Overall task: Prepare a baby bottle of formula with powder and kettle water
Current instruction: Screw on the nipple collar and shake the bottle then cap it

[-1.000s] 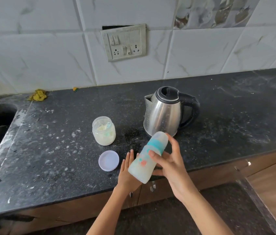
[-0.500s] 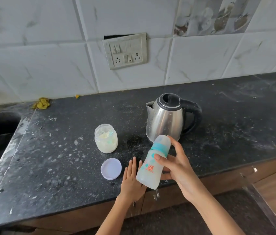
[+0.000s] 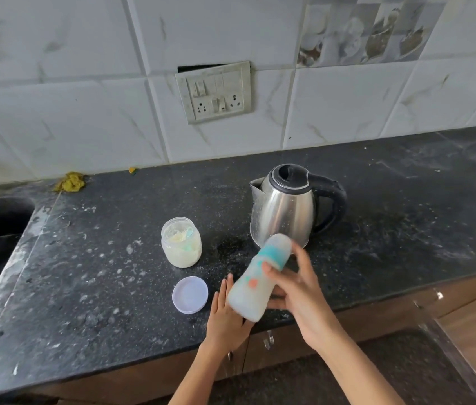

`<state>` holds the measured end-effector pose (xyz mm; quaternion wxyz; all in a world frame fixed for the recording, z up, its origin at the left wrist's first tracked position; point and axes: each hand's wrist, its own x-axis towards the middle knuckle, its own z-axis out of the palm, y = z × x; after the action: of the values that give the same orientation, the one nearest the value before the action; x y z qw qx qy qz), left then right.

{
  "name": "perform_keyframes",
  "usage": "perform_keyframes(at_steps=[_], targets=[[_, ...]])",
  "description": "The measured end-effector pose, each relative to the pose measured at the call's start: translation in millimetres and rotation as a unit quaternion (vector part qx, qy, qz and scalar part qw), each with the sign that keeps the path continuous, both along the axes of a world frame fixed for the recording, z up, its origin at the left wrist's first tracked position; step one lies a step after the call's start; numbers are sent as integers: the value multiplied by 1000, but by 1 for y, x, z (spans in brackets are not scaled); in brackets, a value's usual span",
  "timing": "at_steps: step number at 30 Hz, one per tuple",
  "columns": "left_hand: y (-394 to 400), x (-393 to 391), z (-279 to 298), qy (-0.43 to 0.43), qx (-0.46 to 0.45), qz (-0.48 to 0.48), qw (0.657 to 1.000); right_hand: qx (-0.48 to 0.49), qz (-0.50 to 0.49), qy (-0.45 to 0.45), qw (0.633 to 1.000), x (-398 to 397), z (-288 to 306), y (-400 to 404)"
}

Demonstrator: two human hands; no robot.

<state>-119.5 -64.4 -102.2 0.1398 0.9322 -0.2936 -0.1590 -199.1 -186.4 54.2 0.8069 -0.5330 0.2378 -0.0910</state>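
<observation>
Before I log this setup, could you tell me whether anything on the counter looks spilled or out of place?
Yes: pale powder specks are scattered over the dark counter around the open formula jar, whose lid lies off beside it. A crumpled yellow scrap sits by the wall.

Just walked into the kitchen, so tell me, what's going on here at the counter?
A person is making formula. Their right hand grips a tilted, capped baby bottle of milky liquid above the counter's front edge, while the left hand lies flat beneath it. The powder jar stands open, its lid beside it, and the kettle sits behind, closed.
</observation>
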Motion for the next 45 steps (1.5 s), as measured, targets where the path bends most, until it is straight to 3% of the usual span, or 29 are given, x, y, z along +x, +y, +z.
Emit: perform_keyframes(at_steps=[2,5,9,17,21,25,28,31,32,33,34,38,43,45], targets=[[1,-2,-1,63,-16,15,998,-14,23,11,1000,-3,1,5],[0,-1,0,2,35,-31,999,25,-89,31,995,-1,-1,0],[-2,1,-3,29,55,-19,998,36,-22,75,996,-5,2,7],[-1,0,5,-6,47,-33,998,154,-59,133,977,7,-6,4],[0,-1,3,-6,53,-36,998,134,-27,141,980,3,-13,-9],[-1,0,5,-1,44,-33,998,30,84,100,991,-6,-7,-22],[-1,-1,8,-4,46,-28,999,-65,37,36,997,-4,-1,-28],[0,-2,10,0,59,-31,998,-35,-27,-8,999,-2,-7,-18],[0,-2,11,-2,49,-28,998,-29,4,-9,1000,-5,-9,-10],[1,-2,15,52,28,-6,998,-23,42,-7,999,-7,-11,-3],[1,-1,13,33,19,-3,999,-14,57,-9,998,-9,-11,3],[0,-2,10,1,42,-38,998,66,-113,-32,991,2,-8,-4],[0,2,4,-59,33,-24,997,36,-5,-11,999,-6,-8,12],[-1,0,5,-18,46,-31,998,57,-84,-33,994,0,-13,3]])
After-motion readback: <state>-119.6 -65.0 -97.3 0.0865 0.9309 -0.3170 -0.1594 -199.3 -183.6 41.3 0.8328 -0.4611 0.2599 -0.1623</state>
